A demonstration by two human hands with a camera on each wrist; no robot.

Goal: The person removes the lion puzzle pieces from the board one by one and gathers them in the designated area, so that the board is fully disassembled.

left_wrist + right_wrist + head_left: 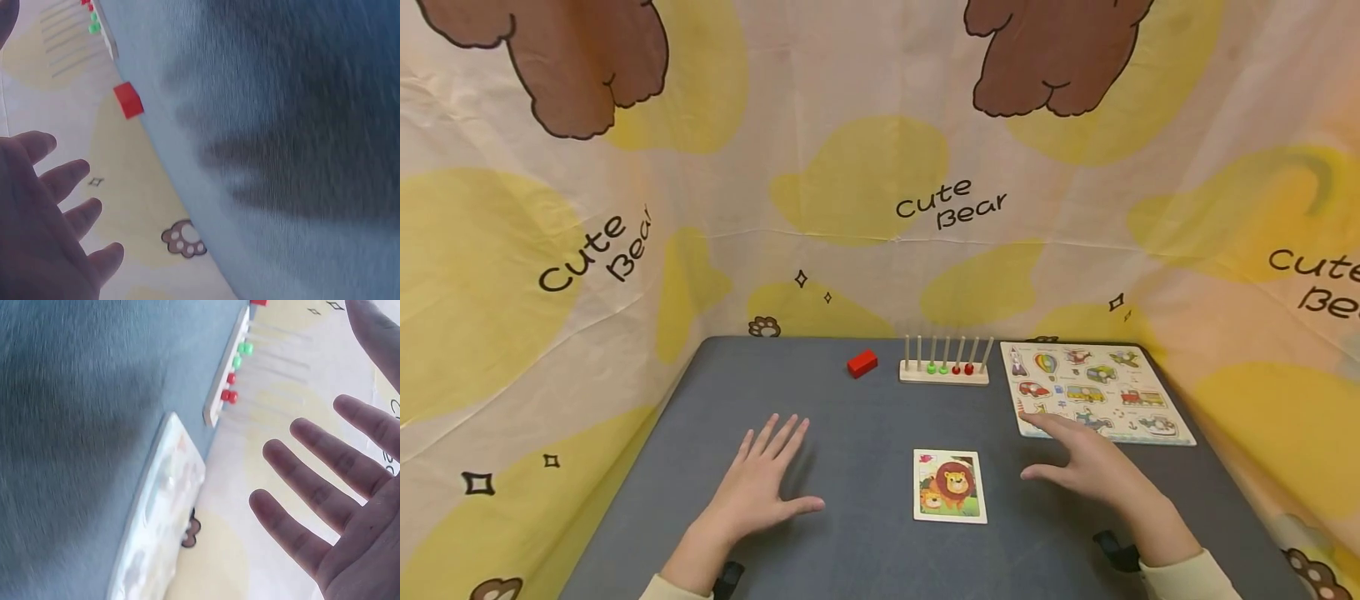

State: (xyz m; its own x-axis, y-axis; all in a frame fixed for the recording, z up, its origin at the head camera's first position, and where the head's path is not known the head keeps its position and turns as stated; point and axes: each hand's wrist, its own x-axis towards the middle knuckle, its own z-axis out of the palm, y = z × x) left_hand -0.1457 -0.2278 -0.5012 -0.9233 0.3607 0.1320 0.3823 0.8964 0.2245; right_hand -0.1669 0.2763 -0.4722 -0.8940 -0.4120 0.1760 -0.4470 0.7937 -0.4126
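Observation:
My left hand (756, 487) hovers above the left part of the table, fingers straight and thumb spread, holding nothing. On the other side, my right hand (1093, 467) is also held over the table with extended fingers; in the head view its fingertips overlap the near left corner of the vehicle puzzle board (1105, 396). Between the hands lies a lion picture puzzle (950, 487) with a pale border. Farther back stands a wooden peg rack (943, 377) with green and red beads low on some pegs. A red block (862, 363) lies left of the rack.
The dark grey table (715, 400) is enclosed by a printed fabric curtain (850, 192) at the back and both sides. Dark straps (1116, 550) show at the wrists. The puzzle board reaches close to the table's right edge.

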